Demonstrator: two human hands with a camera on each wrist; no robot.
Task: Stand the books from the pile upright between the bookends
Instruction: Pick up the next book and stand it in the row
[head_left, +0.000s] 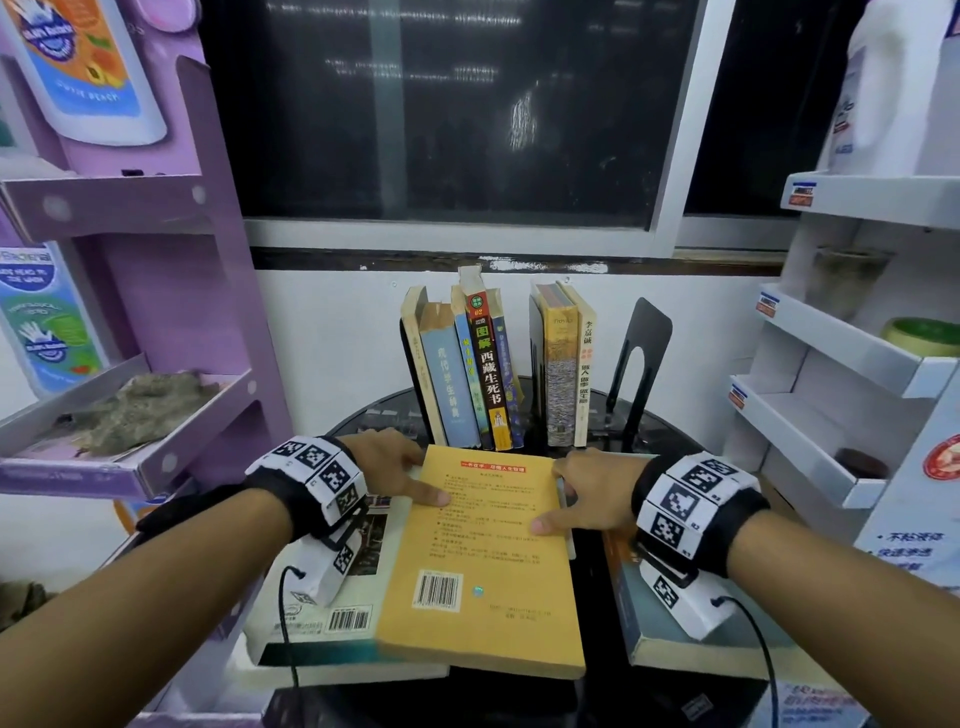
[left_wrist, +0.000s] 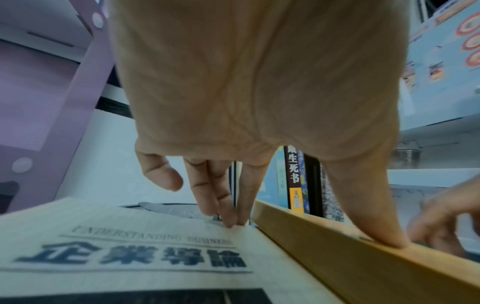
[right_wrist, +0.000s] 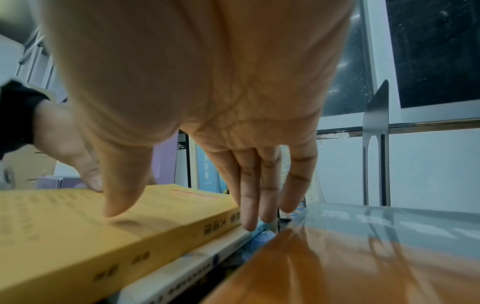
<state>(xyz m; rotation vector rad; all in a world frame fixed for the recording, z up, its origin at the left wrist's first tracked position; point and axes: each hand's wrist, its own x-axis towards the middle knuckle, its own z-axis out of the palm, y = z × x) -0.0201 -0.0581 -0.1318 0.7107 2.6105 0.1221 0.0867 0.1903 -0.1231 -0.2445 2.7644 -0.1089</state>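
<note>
The left hand (head_left: 395, 470) and the right hand (head_left: 587, 493) clamp the yellow book (head_left: 483, 561) by its two long edges (thumbs on the cover, fingers down the sides), probably to lift it from the pile toward the upright books (head_left: 467, 374) just beyond them.

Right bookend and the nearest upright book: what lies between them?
Nothing. In the head view the stretch between the cream-spined book and the black right bookend is bare dark tabletop, with room for another book.
</note>
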